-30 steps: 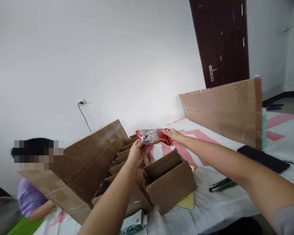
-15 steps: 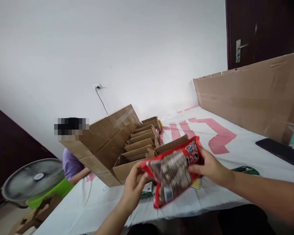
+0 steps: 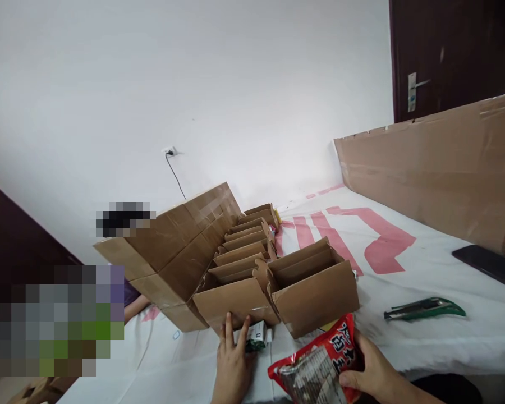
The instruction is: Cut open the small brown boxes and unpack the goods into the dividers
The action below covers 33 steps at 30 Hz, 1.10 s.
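My right hand (image 3: 372, 367) grips a shiny red plastic food packet (image 3: 315, 365) by its right end, low over the table's near edge. The packet has dark characters and a clear window onto brownish contents. My left hand (image 3: 234, 359) lies with fingers outstretched, its tips at the lower front of an open cardboard box (image 3: 233, 300). Right beside those fingers is a small green-and-white package (image 3: 257, 332), partly hidden by the hand. Another open cardboard box (image 3: 317, 297) stands just beyond the red packet.
More open boxes (image 3: 246, 238) run back in a row beside a large carton (image 3: 180, 233). A green utility knife (image 3: 429, 308) and a flat black object (image 3: 488, 266) lie on the right. A cardboard panel (image 3: 425, 168) borders that side. Another person's arm (image 3: 137, 307) shows at left.
The red packet has moved down toward me and is now in my right hand only. My left hand has let go of it and spread beside the small package. The right-hand box and knife are uncovered.
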Each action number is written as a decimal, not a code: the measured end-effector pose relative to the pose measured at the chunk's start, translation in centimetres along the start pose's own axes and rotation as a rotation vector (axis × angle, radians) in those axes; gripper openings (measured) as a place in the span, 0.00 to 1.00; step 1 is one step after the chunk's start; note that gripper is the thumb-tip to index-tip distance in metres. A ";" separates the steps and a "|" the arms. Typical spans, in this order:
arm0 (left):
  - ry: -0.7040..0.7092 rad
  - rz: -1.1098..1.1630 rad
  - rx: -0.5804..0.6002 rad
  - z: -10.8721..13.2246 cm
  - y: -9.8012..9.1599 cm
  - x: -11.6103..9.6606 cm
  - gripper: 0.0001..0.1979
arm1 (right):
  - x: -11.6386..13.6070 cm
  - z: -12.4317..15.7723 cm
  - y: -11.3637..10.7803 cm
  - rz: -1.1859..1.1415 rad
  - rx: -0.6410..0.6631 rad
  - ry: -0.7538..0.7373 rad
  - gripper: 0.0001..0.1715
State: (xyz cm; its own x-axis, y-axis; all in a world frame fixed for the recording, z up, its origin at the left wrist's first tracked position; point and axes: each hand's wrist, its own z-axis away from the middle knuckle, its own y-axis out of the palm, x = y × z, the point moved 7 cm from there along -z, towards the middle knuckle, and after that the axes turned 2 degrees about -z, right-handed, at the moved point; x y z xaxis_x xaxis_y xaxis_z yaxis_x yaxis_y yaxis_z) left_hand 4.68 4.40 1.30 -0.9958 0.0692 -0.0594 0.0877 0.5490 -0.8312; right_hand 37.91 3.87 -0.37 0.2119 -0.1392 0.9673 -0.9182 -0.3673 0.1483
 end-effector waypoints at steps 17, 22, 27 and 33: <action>-0.101 0.026 0.152 -7.7 3.8 1.7 0.37 | -0.3 0.0 0.6 0.115 0.059 0.072 0.48; -0.172 -0.021 0.171 -9.9 4.3 1.1 0.34 | -0.1 0.0 1.1 0.087 0.066 0.054 0.47; -0.262 -0.050 0.146 -8.9 4.1 -0.1 0.29 | 0.8 0.4 0.0 0.020 0.012 0.029 0.44; -0.187 0.449 0.120 -6.3 2.8 -3.7 0.27 | 3.3 0.3 -6.8 0.035 -0.228 -0.062 0.50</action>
State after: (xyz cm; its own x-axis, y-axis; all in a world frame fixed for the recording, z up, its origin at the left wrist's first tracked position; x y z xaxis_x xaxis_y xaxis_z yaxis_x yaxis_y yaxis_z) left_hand 8.76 10.92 2.71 -0.8489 0.1198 -0.5149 0.5160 0.3992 -0.7579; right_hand 44.99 5.60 1.77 0.1920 -0.2073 0.9593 -0.9757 -0.1454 0.1639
